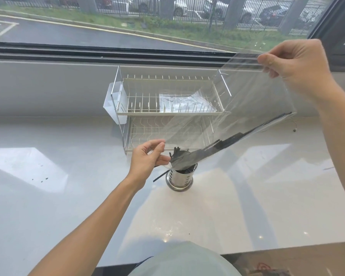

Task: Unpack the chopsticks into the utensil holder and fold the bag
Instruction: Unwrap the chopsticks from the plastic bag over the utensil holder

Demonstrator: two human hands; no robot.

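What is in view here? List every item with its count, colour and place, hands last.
Bag: one, clear plastic, held tilted over the holder.
Chopsticks: several, black, sliding out of the bag's low end; one leans outside the holder.
Utensil holder: one, steel, on the counter.
Dish rack: one, two-tier, steel wire, by the window.
Plastic caddy: one, white, on the rack's left side.
Plastic sheet: one, clear, top tier.
Counter: one, white, glossy.
Left hand: at the bag's mouth.
Right hand: pinching the bag's upper corner.

2-tier wire dish rack [167, 112], perhaps plastic sheet [184, 102] inside
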